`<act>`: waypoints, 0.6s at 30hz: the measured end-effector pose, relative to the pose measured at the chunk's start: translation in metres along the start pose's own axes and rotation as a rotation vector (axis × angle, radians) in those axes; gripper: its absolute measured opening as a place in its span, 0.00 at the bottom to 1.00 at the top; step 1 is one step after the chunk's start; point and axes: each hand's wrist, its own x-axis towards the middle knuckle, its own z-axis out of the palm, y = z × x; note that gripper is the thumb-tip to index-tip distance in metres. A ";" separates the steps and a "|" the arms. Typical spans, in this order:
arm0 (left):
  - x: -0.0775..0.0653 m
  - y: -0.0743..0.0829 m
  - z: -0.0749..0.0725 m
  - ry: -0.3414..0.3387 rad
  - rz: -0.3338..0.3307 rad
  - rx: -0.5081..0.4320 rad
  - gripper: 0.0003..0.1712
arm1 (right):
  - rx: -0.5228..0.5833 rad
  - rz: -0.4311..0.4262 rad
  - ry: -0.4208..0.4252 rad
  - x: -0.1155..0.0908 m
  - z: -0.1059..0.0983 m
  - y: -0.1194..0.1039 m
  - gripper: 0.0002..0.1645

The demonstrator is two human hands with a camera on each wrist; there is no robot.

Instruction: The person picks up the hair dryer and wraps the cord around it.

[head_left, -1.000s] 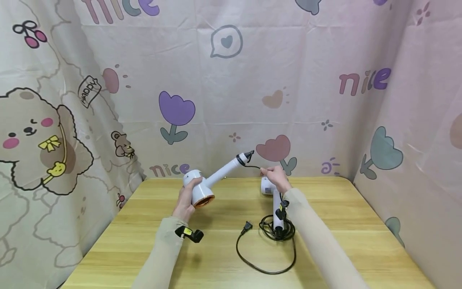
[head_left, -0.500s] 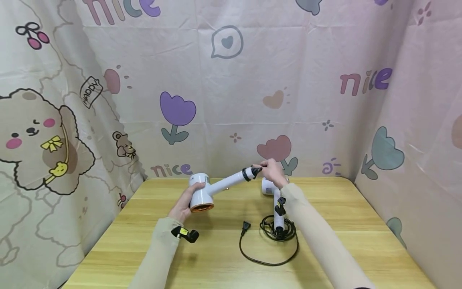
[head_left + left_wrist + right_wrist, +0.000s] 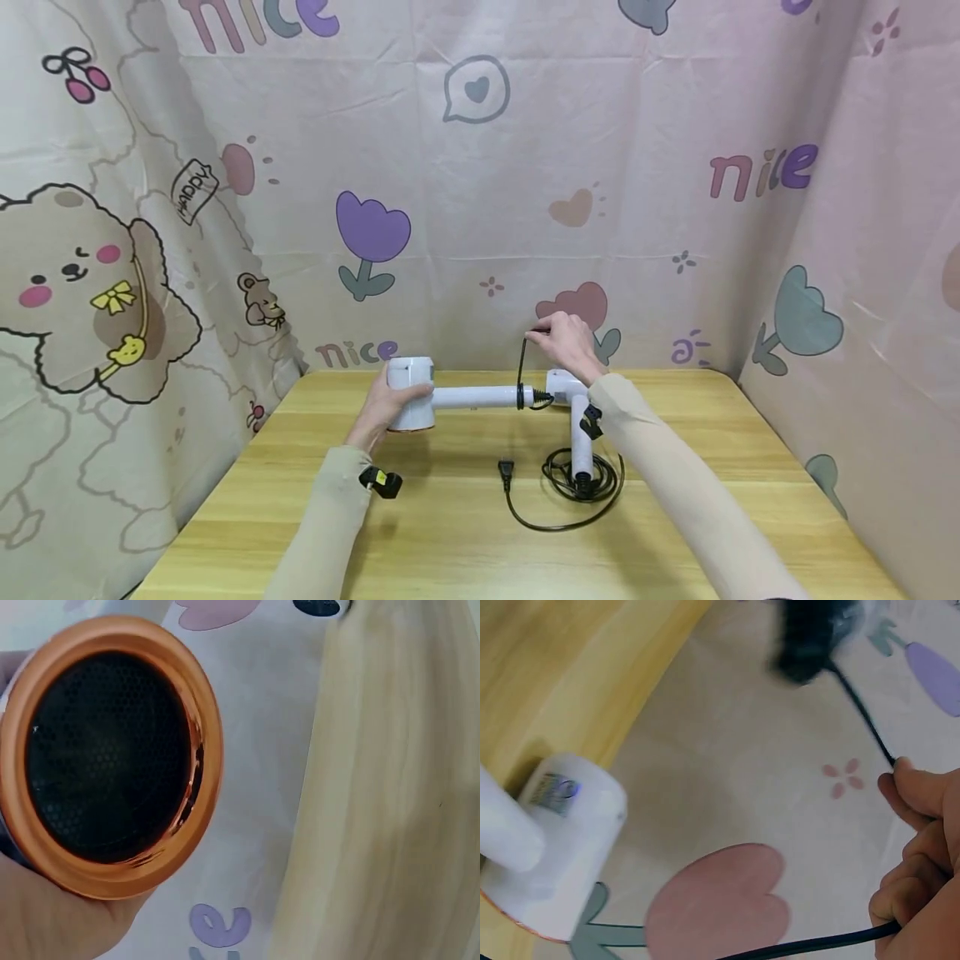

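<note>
A white hair dryer [image 3: 411, 375] is raised over the table, its handle level and pointing right. My left hand [image 3: 381, 412] grips its barrel from the left side. The copper-coloured rim [image 3: 105, 881] and dark mesh of one end fill much of the left wrist view. Black cord [image 3: 521, 362] wraps around the handle's end and rises taut to my right hand [image 3: 568, 343], which pinches it between thumb and fingers. Another length of cord [image 3: 817, 943] leaves the lower curled fingers. Beneath my right hand lies a second white hair dryer [image 3: 581, 425].
Coiled black cord [image 3: 558, 479] surrounds the second dryer's handle end. A two-pin plug [image 3: 506, 469] with its cord curves across the wooden table [image 3: 450, 558] in front. A patterned curtain [image 3: 480, 208] hangs right behind the table's back edge and along both sides.
The held dryer's handle has swung down from pointing up-right to level. My right hand has drawn the cord around the handle end and now lifts it above. The plug's cord loop has shifted back.
</note>
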 end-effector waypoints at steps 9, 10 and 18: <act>0.000 0.009 0.002 0.103 0.077 0.099 0.52 | 0.025 0.002 -0.004 -0.011 -0.005 -0.023 0.11; -0.001 0.010 0.002 0.126 0.081 0.119 0.53 | 0.034 0.006 0.003 -0.014 -0.004 -0.024 0.11; -0.004 0.012 0.010 0.346 0.206 0.242 0.53 | 0.082 -0.004 0.037 -0.033 0.006 -0.028 0.15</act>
